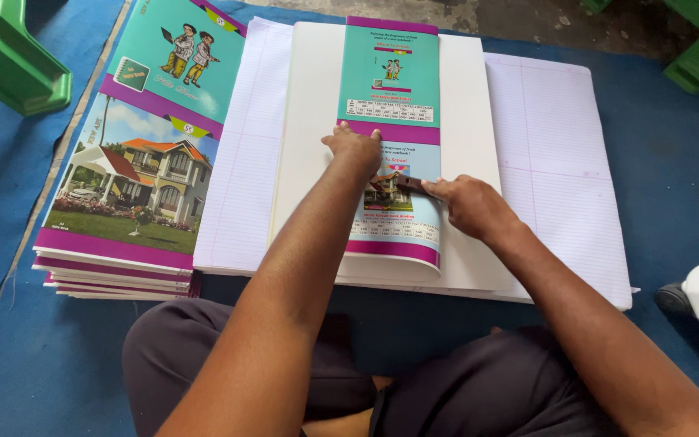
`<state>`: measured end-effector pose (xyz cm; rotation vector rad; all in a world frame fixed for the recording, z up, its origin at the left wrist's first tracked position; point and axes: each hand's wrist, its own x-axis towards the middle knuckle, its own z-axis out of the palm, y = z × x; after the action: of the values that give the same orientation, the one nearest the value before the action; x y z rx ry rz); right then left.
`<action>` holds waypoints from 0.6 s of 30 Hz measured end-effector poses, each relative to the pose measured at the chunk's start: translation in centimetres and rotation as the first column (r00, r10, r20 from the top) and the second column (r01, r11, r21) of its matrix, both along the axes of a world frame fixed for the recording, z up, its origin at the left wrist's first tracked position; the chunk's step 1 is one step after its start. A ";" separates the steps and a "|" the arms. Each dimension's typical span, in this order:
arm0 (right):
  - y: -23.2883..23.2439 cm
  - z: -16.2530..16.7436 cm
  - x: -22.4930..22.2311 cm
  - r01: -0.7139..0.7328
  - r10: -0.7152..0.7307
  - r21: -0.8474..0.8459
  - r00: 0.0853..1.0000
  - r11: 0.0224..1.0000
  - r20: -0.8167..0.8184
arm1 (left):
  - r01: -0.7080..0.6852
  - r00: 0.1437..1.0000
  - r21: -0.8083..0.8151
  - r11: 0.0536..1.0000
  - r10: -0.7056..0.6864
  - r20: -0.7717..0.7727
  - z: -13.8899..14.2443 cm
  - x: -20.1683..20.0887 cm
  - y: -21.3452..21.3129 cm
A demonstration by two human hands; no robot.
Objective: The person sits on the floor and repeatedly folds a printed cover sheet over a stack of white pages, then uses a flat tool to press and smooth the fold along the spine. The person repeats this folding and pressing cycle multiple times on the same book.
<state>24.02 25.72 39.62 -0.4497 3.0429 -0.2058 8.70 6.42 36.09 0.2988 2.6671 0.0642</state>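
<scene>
Left hand (355,148): flat, fingers spread, pressing the printed cover sheet (391,97), gripping nothing.
Right hand (469,205): pinches a small dark tool (411,184) against it.
Cover sheet: centred on ruled paper stack (548,146).
Left: cover pile (135,174).

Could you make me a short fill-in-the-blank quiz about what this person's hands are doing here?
1. The left hand presses flat on the folded ____ sheet.
2. The right hand slides a small dark ____ across that sheet.
3. The stack of printed covers lies to the person's ____.
4. The floor mat is ____.

Missing words: cover; tool; left; blue
</scene>
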 end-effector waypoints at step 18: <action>0.0 -0.6 6.4 -0.203 0.204 0.016 0.972 0.979 -0.114 | -0.040 0.999 -0.018 0.999 0.040 -0.024 -0.1 1.9 -0.5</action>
<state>30.45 25.72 38.97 -0.7944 3.0774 -0.1677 10.60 5.93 36.02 0.2415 2.6962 0.0489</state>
